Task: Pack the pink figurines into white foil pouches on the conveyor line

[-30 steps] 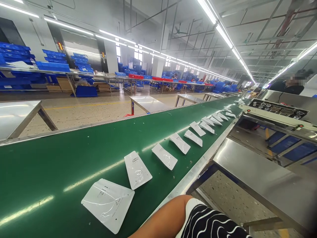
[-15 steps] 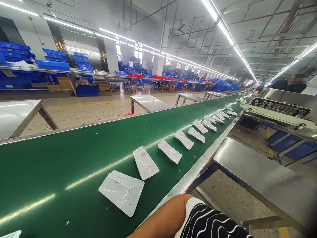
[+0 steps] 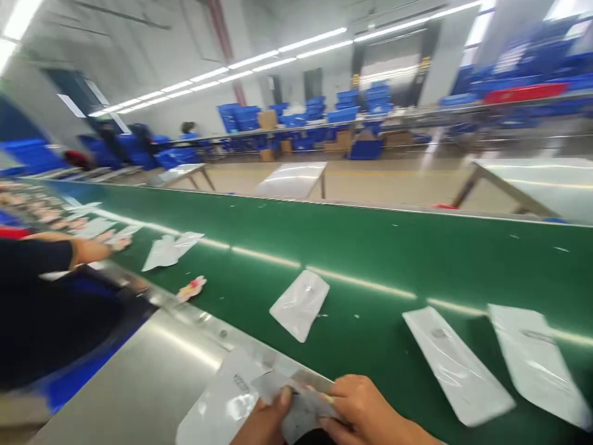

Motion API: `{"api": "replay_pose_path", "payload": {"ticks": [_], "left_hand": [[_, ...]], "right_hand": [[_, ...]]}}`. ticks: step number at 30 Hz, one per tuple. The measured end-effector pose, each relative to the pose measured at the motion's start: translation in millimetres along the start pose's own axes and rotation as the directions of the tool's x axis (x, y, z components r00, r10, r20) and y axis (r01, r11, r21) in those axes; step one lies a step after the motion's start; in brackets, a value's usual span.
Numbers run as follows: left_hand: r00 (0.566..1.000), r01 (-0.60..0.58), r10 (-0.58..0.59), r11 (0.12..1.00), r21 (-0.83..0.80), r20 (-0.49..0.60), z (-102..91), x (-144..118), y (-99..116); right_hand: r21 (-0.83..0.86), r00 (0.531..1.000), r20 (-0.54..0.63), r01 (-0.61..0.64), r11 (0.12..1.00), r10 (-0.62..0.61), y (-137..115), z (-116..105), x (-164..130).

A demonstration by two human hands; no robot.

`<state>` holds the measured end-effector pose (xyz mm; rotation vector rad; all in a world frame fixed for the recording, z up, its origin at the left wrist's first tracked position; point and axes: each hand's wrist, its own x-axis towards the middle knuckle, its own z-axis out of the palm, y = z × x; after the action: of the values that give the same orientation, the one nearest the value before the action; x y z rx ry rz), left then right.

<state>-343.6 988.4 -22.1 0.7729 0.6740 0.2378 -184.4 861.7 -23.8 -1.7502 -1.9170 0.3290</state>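
Near edge, centre: left hand (image 3: 266, 421) clamped on a pale-grey, flat, flexible pouch (image 3: 302, 415), thumb on top; right hand (image 3: 364, 409) clamped on its right side, fingers bent over it. Pouch lies between the two hands, just over the metal edge of the line; blur hides its finer detail.

Just left of the left hand, a larger glossy white plastic pouch with dark print (image 3: 222, 395), above a brushed-steel table (image 3: 139, 371).

Beyond, a wide green conveyor belt (image 3: 370, 247). On it: one white pouch at centre (image 3: 299, 306), two longer white pouches at right (image 3: 458, 368) (image 3: 537, 361), a crumpled white pair farther left (image 3: 169, 250). Small pink-and-yellow piece (image 3: 191, 288) by the belt's near edge.

Far left, a co-worker's dark sleeve (image 3: 34, 256), hand reaching to the belt.
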Motion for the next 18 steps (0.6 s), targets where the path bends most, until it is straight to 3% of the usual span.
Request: {"api": "replay_pose_path", "payload": {"ticks": [6, 9, 13, 16, 18], "left_hand": [[0.993, -0.109, 0.104, 0.989, -0.101, -0.053, 13.5, 14.9, 11.1], [0.980, -0.190, 0.178, 0.970, -0.151, -0.087, 11.5, 12.2, 27.9], [0.931, -0.348, 0.322, 0.924, -0.157, -0.171, -1.5, 9.8, 49.0], [0.895, -0.432, 0.412, 0.896, -0.101, -0.172, -14.5, 9.3, 60.7], [0.885, -0.454, 0.445, 0.890, -0.045, -0.135, -22.4, 9.0, 65.9]], "right_hand": [[0.054, 1.000, -0.006, -0.024, 0.998, 0.025, 8.5, -1.4, 2.9], [0.211, 0.995, 0.034, -0.097, 0.973, 0.092, 7.5, -3.6, 1.7], [0.420, 0.965, 0.119, -0.264, 0.868, 0.236, 7.3, -13.0, 8.0], [0.433, 0.954, 0.123, -0.299, 0.850, 0.273, 2.5, -30.5, 34.9], [0.407, 0.963, 0.077, -0.266, 0.874, 0.257, -2.0, -43.6, 69.9]]}}
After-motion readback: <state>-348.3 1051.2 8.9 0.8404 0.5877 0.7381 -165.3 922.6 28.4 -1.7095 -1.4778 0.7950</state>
